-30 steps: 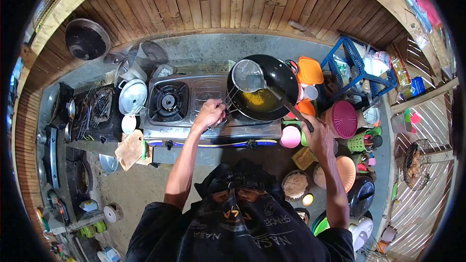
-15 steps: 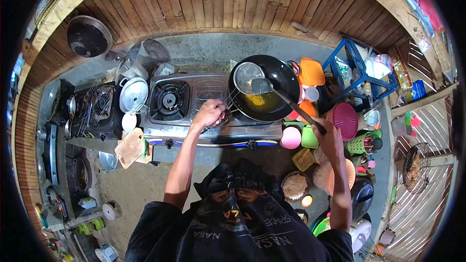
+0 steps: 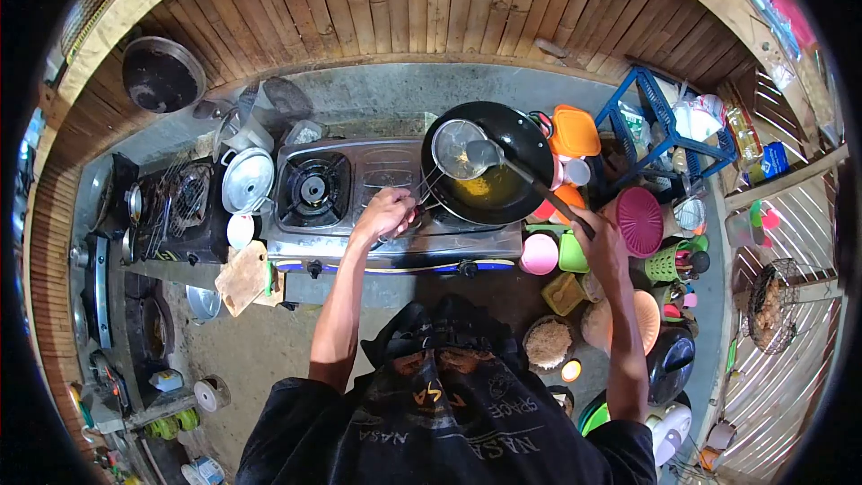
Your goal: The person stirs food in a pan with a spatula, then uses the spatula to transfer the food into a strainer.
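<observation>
My left hand [image 3: 388,215] is closed around the handle of a round wire strainer [image 3: 456,145], whose mesh bowl sits over the left part of a black wok [image 3: 525,135]. Small yellowish bits lie in the mesh. Closed on the dark handle of a spatula [image 3: 537,184] is my right hand [image 3: 603,238], to the right of the wok. The spatula's grey blade is at the strainer's right edge, overlapping it; contact is hard to tell. Yellow food [image 3: 474,187] lies in oil at the bottom of the wok, which rests on the right side of the gas stove [image 3: 386,171].
Left of the wok is a bare burner [image 3: 312,187]. A lidded silver pot [image 3: 247,181] and a cutting board [image 3: 242,278] stand further left. Plastic containers, including a pink one [image 3: 539,254] and an orange-lidded one [image 3: 575,131], crowd the right, below a blue rack [image 3: 660,117].
The spatula blade has shifted slightly right and up, and my right hand has moved a little with it. My left hand and the strainer stay nearly in place.
</observation>
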{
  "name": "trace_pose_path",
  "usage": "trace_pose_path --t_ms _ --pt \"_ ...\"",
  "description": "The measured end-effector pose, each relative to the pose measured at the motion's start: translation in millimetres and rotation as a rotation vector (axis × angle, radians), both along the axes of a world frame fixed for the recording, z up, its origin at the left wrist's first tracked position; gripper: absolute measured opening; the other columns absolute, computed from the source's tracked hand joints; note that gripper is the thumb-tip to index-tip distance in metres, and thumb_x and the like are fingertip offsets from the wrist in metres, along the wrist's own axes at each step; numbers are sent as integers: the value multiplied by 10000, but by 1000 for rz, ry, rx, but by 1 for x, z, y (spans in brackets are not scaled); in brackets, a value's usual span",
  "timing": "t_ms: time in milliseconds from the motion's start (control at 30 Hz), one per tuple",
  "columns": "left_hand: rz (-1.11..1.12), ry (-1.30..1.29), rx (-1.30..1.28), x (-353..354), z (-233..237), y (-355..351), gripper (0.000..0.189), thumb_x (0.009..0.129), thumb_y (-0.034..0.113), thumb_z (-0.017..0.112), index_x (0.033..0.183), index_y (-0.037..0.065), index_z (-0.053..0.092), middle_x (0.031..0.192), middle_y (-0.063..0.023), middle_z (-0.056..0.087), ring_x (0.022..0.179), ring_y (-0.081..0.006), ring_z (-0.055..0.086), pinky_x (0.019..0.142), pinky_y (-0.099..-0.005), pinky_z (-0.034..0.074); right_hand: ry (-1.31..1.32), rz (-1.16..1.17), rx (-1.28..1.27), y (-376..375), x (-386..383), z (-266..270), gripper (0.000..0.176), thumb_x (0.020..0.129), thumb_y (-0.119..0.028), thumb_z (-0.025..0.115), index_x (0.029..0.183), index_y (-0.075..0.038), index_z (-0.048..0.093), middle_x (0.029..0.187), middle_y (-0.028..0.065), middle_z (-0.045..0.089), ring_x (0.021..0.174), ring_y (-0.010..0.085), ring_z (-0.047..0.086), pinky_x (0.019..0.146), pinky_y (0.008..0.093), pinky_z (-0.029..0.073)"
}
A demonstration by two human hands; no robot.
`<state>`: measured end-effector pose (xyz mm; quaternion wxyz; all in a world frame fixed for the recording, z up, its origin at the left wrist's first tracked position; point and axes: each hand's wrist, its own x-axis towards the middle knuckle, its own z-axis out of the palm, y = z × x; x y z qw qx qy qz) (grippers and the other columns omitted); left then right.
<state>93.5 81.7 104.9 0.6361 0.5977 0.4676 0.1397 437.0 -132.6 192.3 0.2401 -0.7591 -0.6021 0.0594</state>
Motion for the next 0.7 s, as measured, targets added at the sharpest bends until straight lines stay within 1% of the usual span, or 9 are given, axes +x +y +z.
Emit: trace_pose_path --t_ms 133,200,233,300,467,533,600,667,700 --pt "15 14 38 -1 3 -1 247 971 175 534 802 7 598 611 -26 565 459 -103 524 403 -269 389 153 -40 84 9 9 -12 275 935 -166 671 1197 -82 684 923 202 690 848 331 681 768 404 512" --pt "59 29 49 -2 3 0 252 974 182 544 810 -1 601 610 -32 571 462 -107 535 408 -277 396 230 -196 1 10 15 -8 290 940 -172 667 1216 -84 669 928 207 690 870 352 680 783 407 511" --pt "53 45 83 -3 1 2 252 975 191 554 841 -14 611 615 -43 584 468 -110 547 415 -286 404 97 -174 21 11 22 -16 294 954 -173 646 1229 -71 655 953 223 693 901 359 686 798 409 514" --pt "50 88 120 -5 1 4 259 978 203 568 942 -44 639 639 -68 622 479 -118 569 433 -304 421 87 -158 8 13 33 -37 296 955 -179 639 1231 -71 654 968 223 695 903 357 687 802 410 516" --pt "71 61 112 -7 4 4 266 984 190 540 1007 -48 657 638 -61 622 477 -116 566 433 -295 424 170 -77 73 23 28 -83 289 943 -188 637 1214 -91 673 1016 260 689 947 410 677 794 462 527" --pt "91 56 119 -7 5 4 271 986 186 528 1021 -47 660 637 -58 622 478 -113 566 430 -290 423 87 -128 -49 27 10 -77 297 946 -211 634 1220 -103 671 1034 249 688 971 411 669 814 469 528" --pt "40 18 190 -7 8 5 277 988 181 515 1052 -46 660 637 -55 620 479 -103 564 416 -277 416 140 -86 1 32 8 -85 322 948 -272 637 1231 -120 668 1047 225 697 985 417 661 831 474 524" --pt "68 16 178 -6 12 3 275 988 180 514 1051 -44 661 638 -54 619 479 -99 562 409 -274 412 169 -55 -104 38 4 -82 343 951 -324 634 1235 -134 667 1059 209 701 1001 412 657 841 476 521" --pt "98 13 168 -5 14 2 272 988 179 514 1049 -41 662 639 -53 618 478 -95 560 402 -270 407 81 -34 -105 38 3 -80 352 945 -349 639 1231 -147 672 1061 194 706 999 400 660 844 473 520"
